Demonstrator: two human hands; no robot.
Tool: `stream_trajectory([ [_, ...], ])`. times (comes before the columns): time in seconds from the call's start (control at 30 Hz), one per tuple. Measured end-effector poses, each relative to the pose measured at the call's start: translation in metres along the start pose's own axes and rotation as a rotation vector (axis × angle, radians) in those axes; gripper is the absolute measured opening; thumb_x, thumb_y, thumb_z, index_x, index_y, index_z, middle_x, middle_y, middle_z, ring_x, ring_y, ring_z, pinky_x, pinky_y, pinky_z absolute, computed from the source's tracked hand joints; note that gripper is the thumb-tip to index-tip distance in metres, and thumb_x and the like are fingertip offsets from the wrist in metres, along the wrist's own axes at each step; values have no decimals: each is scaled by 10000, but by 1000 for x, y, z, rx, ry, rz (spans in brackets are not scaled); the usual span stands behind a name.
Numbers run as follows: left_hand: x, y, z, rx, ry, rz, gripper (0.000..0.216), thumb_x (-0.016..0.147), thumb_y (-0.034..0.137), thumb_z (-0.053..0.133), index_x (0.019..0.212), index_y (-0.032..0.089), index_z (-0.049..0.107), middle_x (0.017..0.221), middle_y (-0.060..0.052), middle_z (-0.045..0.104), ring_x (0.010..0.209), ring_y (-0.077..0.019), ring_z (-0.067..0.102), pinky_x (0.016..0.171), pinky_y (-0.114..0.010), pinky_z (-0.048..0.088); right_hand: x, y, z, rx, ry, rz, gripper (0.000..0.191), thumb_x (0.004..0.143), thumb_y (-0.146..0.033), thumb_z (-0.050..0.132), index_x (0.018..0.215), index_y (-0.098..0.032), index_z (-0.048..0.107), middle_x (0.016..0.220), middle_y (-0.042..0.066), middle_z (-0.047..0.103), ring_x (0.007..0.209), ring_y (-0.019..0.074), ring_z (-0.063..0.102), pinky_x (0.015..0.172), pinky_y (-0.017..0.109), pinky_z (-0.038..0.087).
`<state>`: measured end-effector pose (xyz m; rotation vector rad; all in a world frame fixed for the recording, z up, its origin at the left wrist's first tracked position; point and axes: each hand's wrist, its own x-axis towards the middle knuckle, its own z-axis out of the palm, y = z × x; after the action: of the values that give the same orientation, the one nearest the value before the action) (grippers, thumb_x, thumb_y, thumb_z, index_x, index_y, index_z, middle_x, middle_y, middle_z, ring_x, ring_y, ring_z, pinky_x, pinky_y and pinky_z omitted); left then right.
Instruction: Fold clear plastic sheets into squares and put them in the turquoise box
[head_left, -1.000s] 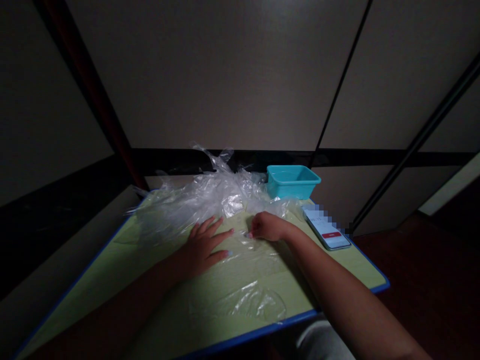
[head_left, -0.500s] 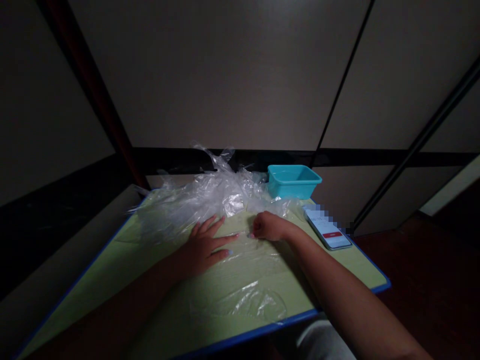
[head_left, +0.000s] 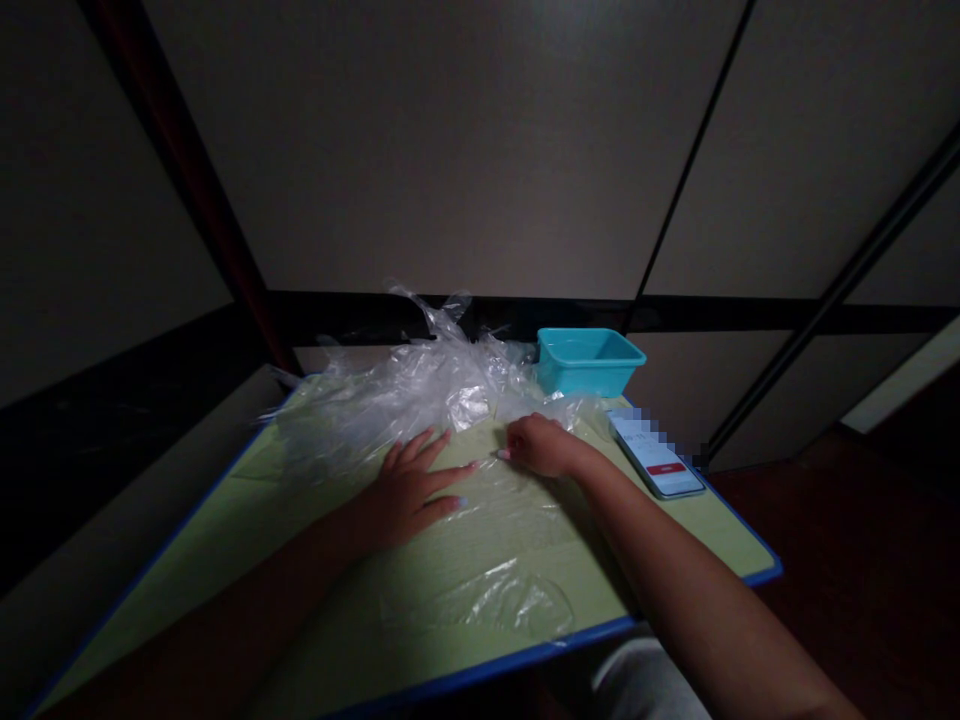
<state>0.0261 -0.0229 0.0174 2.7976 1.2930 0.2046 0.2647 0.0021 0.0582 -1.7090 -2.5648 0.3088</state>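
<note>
Dim panelled walls back a green table under clear plastic film.

I see a teal tub at the green table's far edge, with a lit phone lying flat near it, closer to me.

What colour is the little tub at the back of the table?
The small rectangular plastic tub is turquoise blue, seen best in the head view, behind the crumpled clear plastic sheet.
</note>
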Motion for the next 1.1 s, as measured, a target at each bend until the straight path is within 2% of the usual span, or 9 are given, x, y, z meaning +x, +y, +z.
stream_trajectory([
  [0.1,0,1,0,0,2,2,436,863,519,382,1292,440,363,1485,-3,150,1324,-359,107,994,-583,149,0,1,3,27,76,13,298,797,-446,521,925,-195,615,990,100,598,974,244,483,761,328,354],
  [0.23,1,2,0,-1,15,-9,431,854,506,413,1280,450,375,1483,7,158,1322,-358,115,996,-579,153,-1,2,7,76,175,-9,404,823,-458,468,1150,-223,507,1228,108,484,1149,264,382,896,432,312],
  [0.37,1,2,0,6,6,-13,429,852,507,414,1275,440,392,1482,-3,159,1322,-358,117,995,-579,154,-3,4,7,75,18,-27,516,863,-466,365,1337,-265,330,1465,79,182,1330,273,116,999,561,124],
  [0.43,1,1,0,6,-1,-13,433,853,514,407,1279,436,389,1482,-16,158,1322,-361,113,992,-586,150,-3,6,5,63,-86,-20,626,839,-534,365,1391,-273,223,1490,73,47,1346,284,-6,993,602,52],
  [0.53,1,1,1,-1,-7,-15,439,849,527,404,1278,436,389,1481,-20,164,1324,-360,107,988,-593,146,-3,8,3,42,-186,-13,826,752,-627,446,1416,-275,104,1481,95,-66,1337,291,-102,968,635,-5],
  [0.67,1,1,0,-9,5,-18,436,843,521,423,1270,437,402,1482,3,163,1323,-356,117,993,-584,153,-3,7,2,27,-237,1,937,688,-641,524,1414,-301,38,1472,104,-111,1325,283,-156,954,640,-40],
  [1.1,1,2,0,2,17,-28,502,834,513,443,1313,388,363,1470,-57,197,1319,-357,135,990,-589,150,-4,7,1,35,-250,1,983,670,-707,480,1414,-288,-6,1471,118,-118,1318,303,-166,952,643,-52],
])
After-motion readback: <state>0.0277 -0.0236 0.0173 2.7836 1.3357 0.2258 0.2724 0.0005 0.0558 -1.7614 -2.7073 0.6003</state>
